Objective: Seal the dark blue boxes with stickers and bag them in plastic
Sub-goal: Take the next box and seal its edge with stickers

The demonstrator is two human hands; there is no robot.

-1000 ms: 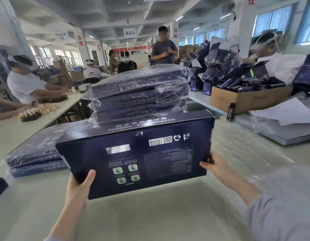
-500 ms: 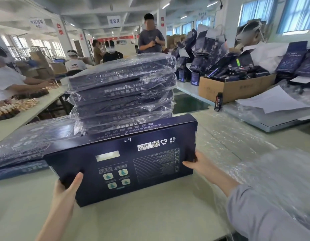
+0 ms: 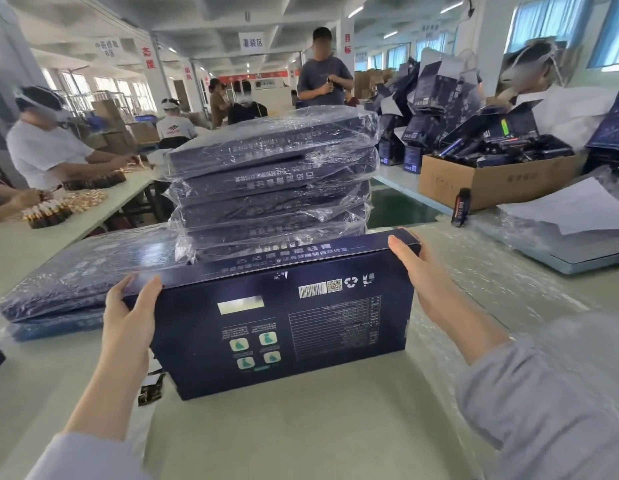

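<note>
Dark blue box (image 3: 284,323): held on its long edge near the front of the surface (image 3: 266,431), with its printed back face towards the camera. The print reads upside down. The lower edge is at the surface, but contact cannot be confirmed. This box has no plastic wrap.

Left hand (image 3: 131,317): grips the upper left corner of the box, thumb on the near face and fingers curled over the top edge.

Right hand (image 3: 417,268): grips the upper right corner, fingers wrapped over the top edge and round the end of the box.

Stack of bagged boxes (image 3: 270,181): directly behind the held box, several high, each in clear plastic. The held box appears to touch the bottom of the stack.

Flat bagged boxes (image 3: 83,271): to the left of the stack, lying level on the surface.

Small dark item (image 3: 150,389): on the surface beside the lower left corner of the held box. It cannot be identified.

Right side: a cardboard carton (image 3: 491,178) filled with dark packs, a small dark bottle (image 3: 461,206) upright in front of it, and loose white paper (image 3: 571,206). Clear plastic sheeting (image 3: 502,268) covers the surface to the right of the box.

Other people work at a bench (image 3: 41,233) on the left.
</note>
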